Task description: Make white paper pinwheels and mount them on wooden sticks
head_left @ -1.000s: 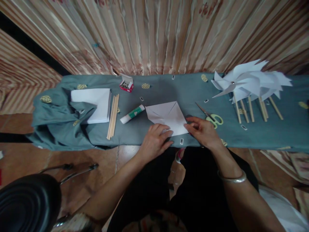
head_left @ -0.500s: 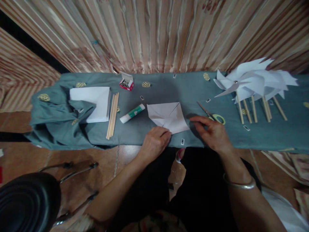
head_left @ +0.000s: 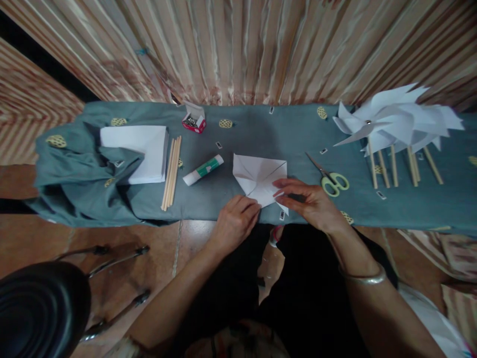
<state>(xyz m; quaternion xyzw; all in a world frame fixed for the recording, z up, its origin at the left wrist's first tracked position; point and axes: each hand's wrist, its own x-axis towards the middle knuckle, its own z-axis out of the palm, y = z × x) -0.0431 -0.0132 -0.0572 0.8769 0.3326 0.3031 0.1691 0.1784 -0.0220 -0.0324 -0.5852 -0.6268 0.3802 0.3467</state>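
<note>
Left of the right hand (head_left: 309, 203), which curls against its right side, grip uncertain, the paper (head_left: 257, 170) lies beyond the left hand (head_left: 235, 220), which pinches its near edge.

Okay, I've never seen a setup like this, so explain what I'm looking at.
There's no machine: you're looking down through a camera worn on someone's head. A patterned grey-green cloth covers the surface. The bare left hand is at the near edge of a creased white paper sheet; the bare right hand touches its right side. Whether either grips it is unclear. To the left lie a green-labelled white tube, pale wooden sticks, a white paper stack, and an open red-and-white box of small metal pieces. To the right are light-green-handled scissors and white paper pinwheels.
</note>
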